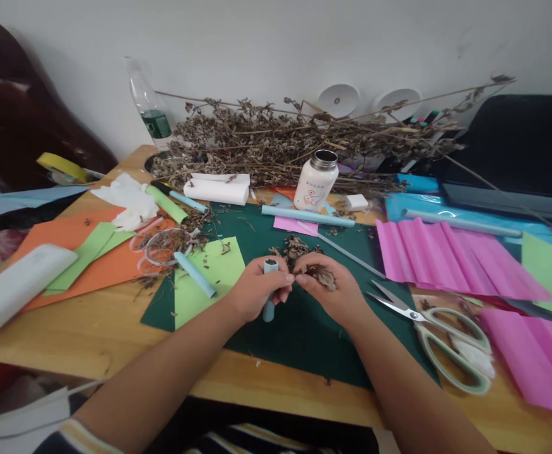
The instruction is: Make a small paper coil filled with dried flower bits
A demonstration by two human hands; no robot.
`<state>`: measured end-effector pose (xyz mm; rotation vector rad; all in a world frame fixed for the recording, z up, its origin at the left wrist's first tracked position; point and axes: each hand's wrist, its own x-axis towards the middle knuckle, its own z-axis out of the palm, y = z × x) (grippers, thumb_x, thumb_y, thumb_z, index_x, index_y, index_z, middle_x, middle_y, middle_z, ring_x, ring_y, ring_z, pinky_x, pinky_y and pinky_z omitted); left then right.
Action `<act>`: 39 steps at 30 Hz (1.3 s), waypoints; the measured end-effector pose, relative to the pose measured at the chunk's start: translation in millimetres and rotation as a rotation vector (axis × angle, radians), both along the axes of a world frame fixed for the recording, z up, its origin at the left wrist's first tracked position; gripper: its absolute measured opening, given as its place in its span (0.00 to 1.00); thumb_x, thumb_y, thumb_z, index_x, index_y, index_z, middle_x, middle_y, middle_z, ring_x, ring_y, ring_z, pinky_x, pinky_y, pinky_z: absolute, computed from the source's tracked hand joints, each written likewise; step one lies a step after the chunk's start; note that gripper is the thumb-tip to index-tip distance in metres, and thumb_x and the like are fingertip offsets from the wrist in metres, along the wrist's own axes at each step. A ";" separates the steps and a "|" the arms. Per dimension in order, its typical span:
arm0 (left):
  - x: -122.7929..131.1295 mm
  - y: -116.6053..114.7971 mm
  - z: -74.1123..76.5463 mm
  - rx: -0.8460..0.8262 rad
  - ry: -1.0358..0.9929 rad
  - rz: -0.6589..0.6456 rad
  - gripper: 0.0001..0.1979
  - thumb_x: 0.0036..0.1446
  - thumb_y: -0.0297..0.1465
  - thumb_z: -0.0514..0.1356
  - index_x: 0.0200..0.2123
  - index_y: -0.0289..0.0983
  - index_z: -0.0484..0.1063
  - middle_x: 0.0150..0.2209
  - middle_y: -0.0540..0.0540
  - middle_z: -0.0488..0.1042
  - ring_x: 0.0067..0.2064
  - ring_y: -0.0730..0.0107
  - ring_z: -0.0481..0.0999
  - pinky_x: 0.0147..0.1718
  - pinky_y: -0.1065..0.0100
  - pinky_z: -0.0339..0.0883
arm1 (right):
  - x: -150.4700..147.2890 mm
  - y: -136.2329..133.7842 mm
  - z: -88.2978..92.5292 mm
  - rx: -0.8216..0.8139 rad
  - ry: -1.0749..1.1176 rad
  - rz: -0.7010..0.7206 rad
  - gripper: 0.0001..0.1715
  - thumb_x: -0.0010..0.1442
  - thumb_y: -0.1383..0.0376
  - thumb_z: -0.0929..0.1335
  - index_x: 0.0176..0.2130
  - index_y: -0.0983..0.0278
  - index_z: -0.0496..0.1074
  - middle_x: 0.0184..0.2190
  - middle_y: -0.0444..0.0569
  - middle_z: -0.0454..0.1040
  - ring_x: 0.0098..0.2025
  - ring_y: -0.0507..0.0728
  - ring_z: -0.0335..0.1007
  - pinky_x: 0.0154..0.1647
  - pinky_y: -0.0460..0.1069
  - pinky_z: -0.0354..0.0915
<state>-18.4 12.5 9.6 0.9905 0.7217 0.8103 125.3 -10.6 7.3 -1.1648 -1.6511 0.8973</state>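
Observation:
My left hand [255,287] is closed around a light blue paper tube [269,309], held upright with brown bits showing in its top opening. Pinched in my right hand [335,293] are dried leaves [322,275], close beside the left fingertips. More dried leaves lie behind my hands on the dark green cutting mat [299,353]. Another blue paper tube [195,275] rests on a light green sheet [209,265] to the left. Open-bladed scissors [427,315] lie at the mat's right edge.
A white bottle without a lid [317,180] stands behind my hands, with a heap of dried plant stalks [252,139] along the wall. Pink crepe paper [455,258] lies at right. Orange paper [77,246], a white roll [216,189] and a clear plastic bottle [147,104] are at left.

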 end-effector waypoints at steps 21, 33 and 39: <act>-12.7 16.0 10.9 0.140 -0.247 0.298 0.06 0.38 0.24 0.52 0.14 0.34 0.58 0.09 0.55 0.60 0.12 0.81 0.56 0.15 0.76 0.51 | 16.5 2.6 15.3 -0.015 -0.295 -0.037 0.04 0.49 0.66 0.63 0.25 0.64 0.66 0.20 0.43 0.66 0.21 0.48 0.58 0.22 0.43 0.56; -8.5 2.1 4.0 0.620 0.224 0.055 0.07 0.45 0.27 0.55 0.18 0.34 0.62 0.18 0.52 0.61 0.20 0.78 0.61 0.21 0.74 0.55 | 24.2 -1.5 13.9 0.259 -0.094 -0.314 0.05 0.48 0.70 0.64 0.29 0.62 0.67 0.25 0.44 0.70 0.25 0.50 0.64 0.24 0.45 0.60; -1.7 -9.5 5.5 0.982 0.408 -0.156 0.08 0.49 0.29 0.51 0.21 0.34 0.64 0.20 0.48 0.66 0.23 0.74 0.65 0.24 0.73 0.57 | 10.9 -23.4 28.5 0.549 0.110 -0.130 0.17 0.46 0.78 0.62 0.34 0.59 0.67 0.27 0.44 0.71 0.27 0.51 0.65 0.27 0.49 0.62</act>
